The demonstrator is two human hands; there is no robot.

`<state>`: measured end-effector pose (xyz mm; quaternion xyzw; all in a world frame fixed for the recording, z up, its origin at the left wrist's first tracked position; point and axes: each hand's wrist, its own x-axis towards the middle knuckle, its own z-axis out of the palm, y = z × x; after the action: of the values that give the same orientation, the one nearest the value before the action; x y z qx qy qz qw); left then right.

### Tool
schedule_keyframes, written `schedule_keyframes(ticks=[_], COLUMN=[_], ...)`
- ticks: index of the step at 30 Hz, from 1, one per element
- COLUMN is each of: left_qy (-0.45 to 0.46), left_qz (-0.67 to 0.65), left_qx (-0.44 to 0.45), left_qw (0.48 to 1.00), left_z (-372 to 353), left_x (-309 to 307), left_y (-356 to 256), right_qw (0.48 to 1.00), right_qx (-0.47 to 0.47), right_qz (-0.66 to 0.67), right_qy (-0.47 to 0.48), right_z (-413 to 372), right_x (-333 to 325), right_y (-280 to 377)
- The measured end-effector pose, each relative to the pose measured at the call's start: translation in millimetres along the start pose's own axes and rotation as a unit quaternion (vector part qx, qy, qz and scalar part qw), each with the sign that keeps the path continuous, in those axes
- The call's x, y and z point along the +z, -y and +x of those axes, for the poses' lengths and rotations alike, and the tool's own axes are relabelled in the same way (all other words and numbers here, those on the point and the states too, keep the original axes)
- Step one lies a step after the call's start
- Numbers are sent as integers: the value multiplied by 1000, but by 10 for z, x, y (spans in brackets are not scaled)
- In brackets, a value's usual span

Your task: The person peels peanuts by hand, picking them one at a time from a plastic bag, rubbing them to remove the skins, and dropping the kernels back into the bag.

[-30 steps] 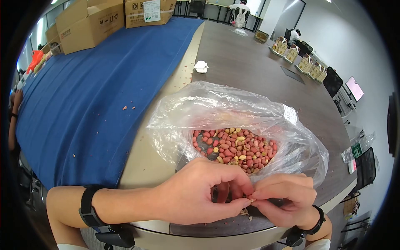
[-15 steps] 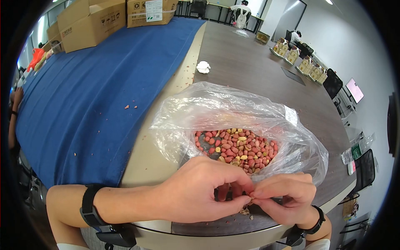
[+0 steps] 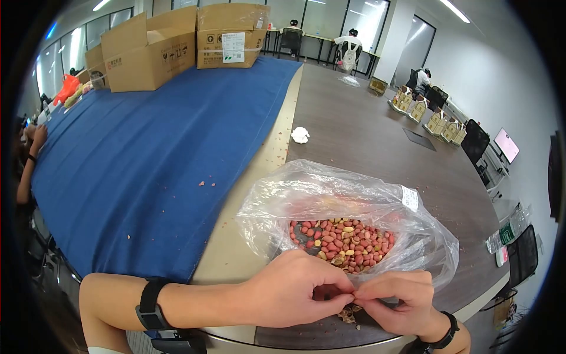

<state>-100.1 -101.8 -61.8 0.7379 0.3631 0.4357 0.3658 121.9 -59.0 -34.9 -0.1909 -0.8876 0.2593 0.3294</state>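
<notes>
The view tilts upward, placing the plastic bag (image 3: 354, 184) of peanuts (image 3: 359, 243) lower in the frame. Left hand (image 3: 289, 289) and right hand (image 3: 401, 298) remain together, fingers pinched closed at lower centre; any held piece is indistinct, so the handling appears unchanged.

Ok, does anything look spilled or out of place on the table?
Loose brownish flakes lie on the dark brown table near its front edge, outside the clear plastic bag, with reddish crumbs scattered on the blue cloth. They look like stray debris. Nothing appears damaged.

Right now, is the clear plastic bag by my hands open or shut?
Open: the clear plastic bag has its mouth spread, and the peanuts inside show uncovered.
</notes>
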Motion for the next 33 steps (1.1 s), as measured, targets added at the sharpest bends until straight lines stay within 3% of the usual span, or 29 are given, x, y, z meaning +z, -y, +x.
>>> schedule_keyframes(ticks=[11,16,25,33], left_qy=[-2,-21,-16,-16], left_qz=[35,56,29,11], left_qx=[25,102,42,50], left_qw=[999,993,999,999], left_z=[-9,7,11,16], left_x=[16,16,1,4], left_y=[30,70,-2,4], right_qw=[1000,998,997,996], right_qx=[22,52,39,40], right_qz=[8,19,59,75], right_qy=[18,19,-13,-16], right_z=[-10,-4,-34,-39], right_x=[6,8,-11,-10], right_y=[2,28,-71,-66])
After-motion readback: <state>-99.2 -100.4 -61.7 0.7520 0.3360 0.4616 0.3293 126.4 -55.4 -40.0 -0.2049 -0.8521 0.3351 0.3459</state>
